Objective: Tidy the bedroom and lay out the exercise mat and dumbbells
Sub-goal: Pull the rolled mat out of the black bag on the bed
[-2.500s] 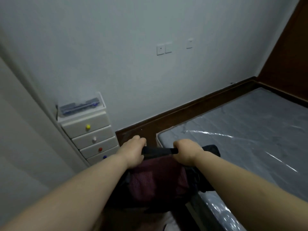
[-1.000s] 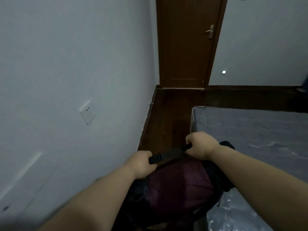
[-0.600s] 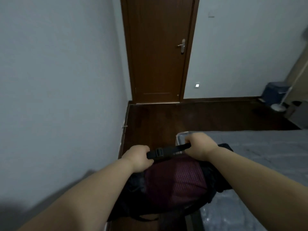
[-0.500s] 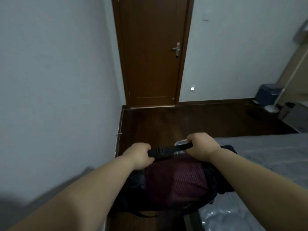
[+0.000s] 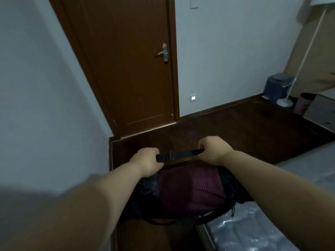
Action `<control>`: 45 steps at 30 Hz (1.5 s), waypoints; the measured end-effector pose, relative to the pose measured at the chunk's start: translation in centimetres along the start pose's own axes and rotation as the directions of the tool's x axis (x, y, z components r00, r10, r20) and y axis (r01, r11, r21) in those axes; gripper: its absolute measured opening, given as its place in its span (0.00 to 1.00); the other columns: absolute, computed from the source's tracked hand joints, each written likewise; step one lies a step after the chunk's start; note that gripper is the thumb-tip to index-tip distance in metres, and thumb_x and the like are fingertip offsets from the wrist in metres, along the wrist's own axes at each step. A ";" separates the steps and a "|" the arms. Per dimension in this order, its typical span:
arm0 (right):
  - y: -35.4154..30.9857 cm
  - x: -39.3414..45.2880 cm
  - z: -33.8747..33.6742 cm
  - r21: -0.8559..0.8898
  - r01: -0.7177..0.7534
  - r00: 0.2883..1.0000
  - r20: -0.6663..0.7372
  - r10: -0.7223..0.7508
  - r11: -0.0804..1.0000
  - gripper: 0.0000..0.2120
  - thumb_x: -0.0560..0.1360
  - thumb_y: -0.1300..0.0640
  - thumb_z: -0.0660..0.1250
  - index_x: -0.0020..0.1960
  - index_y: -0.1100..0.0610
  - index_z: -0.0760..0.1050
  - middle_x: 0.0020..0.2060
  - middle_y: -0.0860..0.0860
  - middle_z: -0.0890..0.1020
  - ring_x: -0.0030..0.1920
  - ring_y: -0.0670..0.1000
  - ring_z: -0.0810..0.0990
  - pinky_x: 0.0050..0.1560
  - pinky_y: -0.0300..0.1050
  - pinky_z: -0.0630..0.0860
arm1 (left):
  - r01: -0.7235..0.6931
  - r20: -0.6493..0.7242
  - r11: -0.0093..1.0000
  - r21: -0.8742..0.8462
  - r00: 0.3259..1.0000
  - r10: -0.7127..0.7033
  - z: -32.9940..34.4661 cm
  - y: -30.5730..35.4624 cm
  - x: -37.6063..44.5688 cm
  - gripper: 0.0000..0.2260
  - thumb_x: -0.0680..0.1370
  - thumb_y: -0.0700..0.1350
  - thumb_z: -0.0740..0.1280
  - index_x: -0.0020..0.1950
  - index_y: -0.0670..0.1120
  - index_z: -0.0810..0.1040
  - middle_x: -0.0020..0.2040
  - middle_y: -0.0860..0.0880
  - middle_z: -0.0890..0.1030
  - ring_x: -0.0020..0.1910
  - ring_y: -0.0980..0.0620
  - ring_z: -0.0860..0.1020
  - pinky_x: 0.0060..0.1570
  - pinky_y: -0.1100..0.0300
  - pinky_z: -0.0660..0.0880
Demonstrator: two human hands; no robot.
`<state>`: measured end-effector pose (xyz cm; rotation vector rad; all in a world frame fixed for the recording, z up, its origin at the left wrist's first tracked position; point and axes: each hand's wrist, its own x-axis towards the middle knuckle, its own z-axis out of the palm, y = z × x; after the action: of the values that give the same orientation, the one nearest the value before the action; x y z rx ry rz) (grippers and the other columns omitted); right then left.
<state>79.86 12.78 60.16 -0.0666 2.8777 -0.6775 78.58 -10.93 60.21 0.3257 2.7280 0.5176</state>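
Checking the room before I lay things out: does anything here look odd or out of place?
Nothing damaged or spilled. The mattress is wrapped in clear plastic, with no bedding. Both hands grip the bag's black strap.

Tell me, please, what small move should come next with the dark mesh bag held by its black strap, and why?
Probably carry the dark mesh bag with the maroon roll forward and lower it onto the bare dark wooden floor. Both the left hand and the right hand grip its black buckled strap, holding it beside the plastic-wrapped grey mattress.
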 end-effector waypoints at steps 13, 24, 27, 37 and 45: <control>4.0 23.5 -5.5 -0.063 -0.307 0.951 -0.059 0.304 0.950 0.08 0.71 0.51 0.69 0.36 0.51 0.72 0.38 0.49 0.76 0.38 0.48 0.75 0.31 0.40 0.69 | -0.293 0.224 0.954 0.071 0.936 0.271 -7.1 -1.5 31.6 0.08 0.73 0.55 0.69 0.43 0.52 0.75 0.42 0.51 0.77 0.41 0.53 0.76 0.37 0.59 0.73; 16.2 26.2 -10.7 0.165 -0.675 0.678 -0.246 0.693 0.719 0.09 0.71 0.50 0.70 0.38 0.51 0.73 0.39 0.48 0.75 0.41 0.50 0.76 0.33 0.40 0.69 | -0.703 0.463 0.708 0.068 0.651 0.602 -6.2 15.6 50.9 0.08 0.72 0.55 0.69 0.41 0.53 0.74 0.41 0.52 0.77 0.39 0.53 0.76 0.38 0.57 0.74; 22.3 27.2 -12.6 0.274 -0.707 0.596 -0.266 0.758 0.652 0.09 0.71 0.49 0.71 0.38 0.51 0.72 0.39 0.48 0.76 0.41 0.49 0.76 0.35 0.40 0.70 | -0.761 0.496 0.643 0.079 0.590 0.637 -4.5 22.2 55.4 0.07 0.73 0.54 0.68 0.41 0.53 0.73 0.41 0.52 0.77 0.39 0.53 0.77 0.40 0.54 0.76; 39.0 24.8 -21.2 0.378 -0.806 0.371 -0.276 0.886 0.455 0.09 0.70 0.50 0.69 0.38 0.54 0.73 0.35 0.48 0.73 0.39 0.50 0.74 0.33 0.41 0.68 | -0.909 0.640 0.416 0.030 0.337 0.691 3.3 44.8 64.6 0.07 0.74 0.57 0.66 0.43 0.55 0.72 0.43 0.53 0.77 0.41 0.54 0.76 0.37 0.59 0.73; 51.0 21.3 -24.8 0.496 -0.860 0.007 -0.226 0.974 0.122 0.10 0.68 0.51 0.69 0.42 0.58 0.79 0.36 0.52 0.77 0.39 0.51 0.74 0.36 0.41 0.68 | -0.997 0.697 0.079 -0.027 0.038 0.716 10.7 63.4 68.6 0.09 0.74 0.54 0.67 0.39 0.56 0.69 0.41 0.54 0.73 0.42 0.53 0.75 0.37 0.59 0.71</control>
<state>54.16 67.42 55.58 2.2147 2.2335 -0.6809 29.87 69.29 55.77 2.1270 1.5655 -0.1016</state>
